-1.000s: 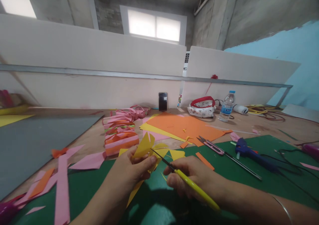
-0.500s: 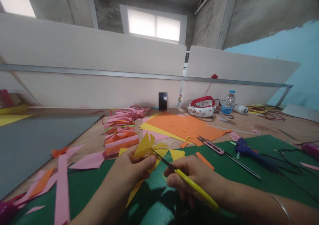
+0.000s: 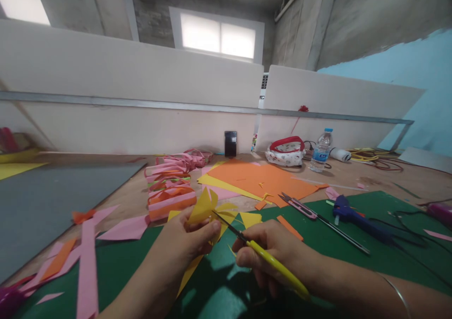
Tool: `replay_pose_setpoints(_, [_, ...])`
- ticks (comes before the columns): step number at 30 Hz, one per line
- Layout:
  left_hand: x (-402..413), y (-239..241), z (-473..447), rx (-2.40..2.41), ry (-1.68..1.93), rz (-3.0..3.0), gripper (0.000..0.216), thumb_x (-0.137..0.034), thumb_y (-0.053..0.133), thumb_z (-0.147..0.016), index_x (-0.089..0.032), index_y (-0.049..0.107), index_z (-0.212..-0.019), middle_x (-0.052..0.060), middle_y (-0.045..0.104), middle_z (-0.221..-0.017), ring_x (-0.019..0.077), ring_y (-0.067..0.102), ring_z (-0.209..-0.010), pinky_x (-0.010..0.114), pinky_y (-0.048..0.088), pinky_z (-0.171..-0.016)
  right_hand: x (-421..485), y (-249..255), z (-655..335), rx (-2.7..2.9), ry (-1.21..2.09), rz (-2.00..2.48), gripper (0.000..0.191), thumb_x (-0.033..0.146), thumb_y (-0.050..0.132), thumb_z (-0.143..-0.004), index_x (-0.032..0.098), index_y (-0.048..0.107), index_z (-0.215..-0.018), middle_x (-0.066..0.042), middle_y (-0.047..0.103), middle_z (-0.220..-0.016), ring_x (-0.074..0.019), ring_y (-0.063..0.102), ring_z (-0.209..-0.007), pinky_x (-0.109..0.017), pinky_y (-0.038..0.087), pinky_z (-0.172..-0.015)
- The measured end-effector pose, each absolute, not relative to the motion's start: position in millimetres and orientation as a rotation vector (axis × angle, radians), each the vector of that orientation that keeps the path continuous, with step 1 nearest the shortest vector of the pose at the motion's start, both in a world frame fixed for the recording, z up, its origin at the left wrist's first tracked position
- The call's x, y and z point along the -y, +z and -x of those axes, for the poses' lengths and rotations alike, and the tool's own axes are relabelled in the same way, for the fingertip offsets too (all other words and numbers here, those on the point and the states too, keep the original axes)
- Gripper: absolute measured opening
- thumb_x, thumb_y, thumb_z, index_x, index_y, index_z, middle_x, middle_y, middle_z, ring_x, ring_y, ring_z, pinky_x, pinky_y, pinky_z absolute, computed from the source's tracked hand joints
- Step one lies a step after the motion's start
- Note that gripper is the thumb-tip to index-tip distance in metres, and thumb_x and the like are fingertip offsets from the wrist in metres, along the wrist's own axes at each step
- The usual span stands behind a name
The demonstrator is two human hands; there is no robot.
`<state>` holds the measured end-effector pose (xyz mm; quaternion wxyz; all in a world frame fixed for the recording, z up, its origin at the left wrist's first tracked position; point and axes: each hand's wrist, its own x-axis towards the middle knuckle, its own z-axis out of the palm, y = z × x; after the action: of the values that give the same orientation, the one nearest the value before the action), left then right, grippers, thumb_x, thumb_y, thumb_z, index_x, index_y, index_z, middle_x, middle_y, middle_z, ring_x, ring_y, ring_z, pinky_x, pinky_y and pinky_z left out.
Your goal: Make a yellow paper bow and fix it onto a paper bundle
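Note:
My left hand (image 3: 183, 236) pinches a folded yellow paper piece (image 3: 204, 207) and holds it up over the green cutting mat (image 3: 353, 262). My right hand (image 3: 273, 251) grips yellow-handled scissors (image 3: 261, 255). Their dark blades point up and left, with the tips at the edge of the yellow paper. More yellow scraps (image 3: 249, 218) lie on the mat just behind the held piece.
A blue glue gun (image 3: 348, 213), pink snips (image 3: 300, 207) and a long thin rod (image 3: 342, 234) lie right of my hands. Orange and yellow sheets (image 3: 261, 178), stacked pink and orange strips (image 3: 171, 194), a phone (image 3: 230, 143), a pouch (image 3: 286, 151) and a water bottle (image 3: 321, 151) sit farther back. Pink strips (image 3: 88, 262) lie at left.
The scissor blades have edged a little further into the yellow paper, and its cut flaps have spread slightly. Both hands stay in nearly the same place.

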<state>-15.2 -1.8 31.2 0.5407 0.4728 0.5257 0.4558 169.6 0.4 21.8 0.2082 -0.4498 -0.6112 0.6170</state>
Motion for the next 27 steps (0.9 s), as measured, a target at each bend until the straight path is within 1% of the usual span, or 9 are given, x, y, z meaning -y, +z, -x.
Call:
replay_pose_setpoints(6, [2.8, 32.3, 15.0, -1.272, 1.086, -1.122, 0.026, -0.034, 0.071, -0.064, -0.019, 0.059, -0.081, -0.005, 0.058, -0.069, 0.0116, 0.049, -0.065, 0.023, 0.041, -0.060, -0.6, 20.4, -170.5, 1.697, 1.706, 1.242, 0.027, 0.035, 0.069, -0.073, 0.014, 0.064, -0.090, 0.006, 0.054, -0.045, -0.0053, 0.045, -0.032, -0.013, 0.037, -0.031])
replay_pose_setpoints(10, [2.2, 32.4, 15.5, -1.268, 1.098, -1.132, 0.023, -0.034, 0.071, -0.064, -0.019, 0.059, -0.077, -0.005, 0.055, -0.066, 0.0107, 0.046, -0.061, 0.022, 0.039, -0.056, -1.3, 21.1, -169.0, 1.703, 1.694, 1.253, 0.026, 0.036, 0.069, -0.073, 0.014, 0.065, -0.087, 0.006, 0.053, -0.044, -0.0055, 0.044, -0.031, -0.013, 0.036, -0.031])
replay_pose_setpoints(12, [1.7, 32.1, 15.5, -1.269, 1.109, -1.131, 0.024, -0.035, 0.072, -0.062, -0.020, 0.059, -0.076, -0.005, 0.054, -0.065, 0.0112, 0.047, -0.061, 0.022, 0.039, -0.056, -1.7, 22.2, -168.1, 1.717, 1.681, 1.263, 0.027, 0.036, 0.068, -0.074, 0.014, 0.065, -0.087, 0.006, 0.052, -0.044, -0.0058, 0.044, -0.032, -0.014, 0.035, -0.031])
replay_pose_setpoints(15, [2.3, 32.0, 14.6, -1.267, 1.126, -1.129, 0.030, -0.037, 0.073, -0.060, -0.020, 0.063, -0.084, -0.003, 0.059, -0.070, 0.0141, 0.054, -0.065, 0.025, 0.041, -0.058, -1.5, 23.7, -167.7, 1.759, 1.628, 1.292, 0.026, 0.035, 0.066, -0.076, 0.014, 0.066, -0.091, 0.006, 0.052, -0.046, -0.0058, 0.045, -0.034, -0.014, 0.036, -0.033])
replay_pose_setpoints(17, [3.6, 32.5, 13.7, -1.272, 1.134, -1.133, 0.032, -0.037, 0.072, -0.062, -0.020, 0.063, -0.087, -0.003, 0.061, -0.071, 0.0146, 0.055, -0.066, 0.025, 0.042, -0.059, -1.1, 24.7, -168.5, 1.797, 1.581, 1.306, 0.027, 0.036, 0.065, -0.077, 0.014, 0.066, -0.093, 0.006, 0.052, -0.048, -0.0058, 0.045, -0.036, -0.014, 0.036, -0.035])
replay_pose_setpoints(20, [5.0, 34.0, 13.8, -1.285, 1.144, -1.161, 0.024, -0.037, 0.071, -0.065, -0.020, 0.062, -0.080, -0.005, 0.058, -0.064, 0.0103, 0.047, -0.057, 0.021, 0.037, -0.052, -0.2, 26.8, -170.4, 1.851, 1.530, 1.288, 0.031, 0.038, 0.064, -0.079, 0.013, 0.064, -0.097, 0.005, 0.051, -0.052, -0.0062, 0.045, -0.040, -0.015, 0.037, -0.038])
replay_pose_setpoints(22, [4.3, 34.7, 15.4, -1.294, 1.160, -1.186, 0.021, -0.037, 0.070, -0.066, -0.020, 0.060, -0.073, -0.007, 0.055, -0.060, 0.0086, 0.042, -0.053, 0.020, 0.033, -0.048, 0.4, 28.8, -171.3, 1.906, 1.475, 1.241, 0.034, 0.039, 0.066, -0.078, 0.013, 0.064, -0.099, 0.004, 0.051, -0.058, -0.0063, 0.045, -0.046, -0.016, 0.037, -0.042])
replay_pose_setpoints(24, [2.3, 34.5, 17.7, -1.307, 1.181, -1.201, 0.021, -0.037, 0.070, -0.066, -0.020, 0.057, -0.070, -0.008, 0.053, -0.057, 0.0087, 0.043, -0.052, 0.020, 0.033, -0.047, 0.8, 30.4, -171.8, 1.964, 1.418, 1.211, 0.040, 0.043, 0.068, -0.075, 0.012, 0.063, -0.100, 0.004, 0.049, -0.063, -0.0068, 0.043, -0.052, -0.016, 0.035, -0.045])
replay_pose_setpoints(27, [-0.3, 33.5, 20.1, -1.315, 1.196, -1.203, 0.022, -0.037, 0.070, -0.066, -0.020, 0.057, -0.070, -0.007, 0.055, -0.059, 0.0110, 0.050, -0.058, 0.021, 0.039, -0.053, 0.7, 30.5, -171.5, 2.049, 1.289, 1.243, 0.044, 0.047, 0.069, -0.073, 0.012, 0.064, -0.099, 0.004, 0.045, -0.064, -0.0082, 0.038, -0.057, -0.018, 0.030, -0.046])
